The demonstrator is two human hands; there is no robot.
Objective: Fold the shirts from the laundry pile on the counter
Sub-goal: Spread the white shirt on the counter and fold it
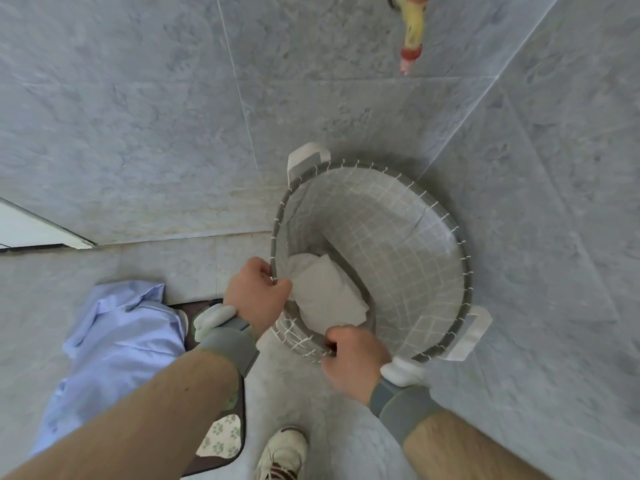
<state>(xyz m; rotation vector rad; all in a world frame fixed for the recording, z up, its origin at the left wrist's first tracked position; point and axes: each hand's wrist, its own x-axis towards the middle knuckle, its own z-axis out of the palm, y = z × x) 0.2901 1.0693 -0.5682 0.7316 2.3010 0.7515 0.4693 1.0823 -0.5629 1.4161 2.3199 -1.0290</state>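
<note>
A round grey checked laundry basket (398, 244) with white handles stands on the grey tiled floor. Inside it lies a folded white cloth (329, 296). My left hand (256, 292) grips the basket's near-left rim, fingers curled over the edge. At the near rim my right hand (353, 358) holds on in the same way. A light blue shirt (114, 344) lies crumpled at the lower left, partly behind my left forearm.
A dark mat with a paw-print pattern (221, 434) lies under the blue shirt. One white shoe (282, 452) shows at the bottom. A yellow and red toy (412, 29) lies on the floor far off. A white ledge (31, 230) is at left.
</note>
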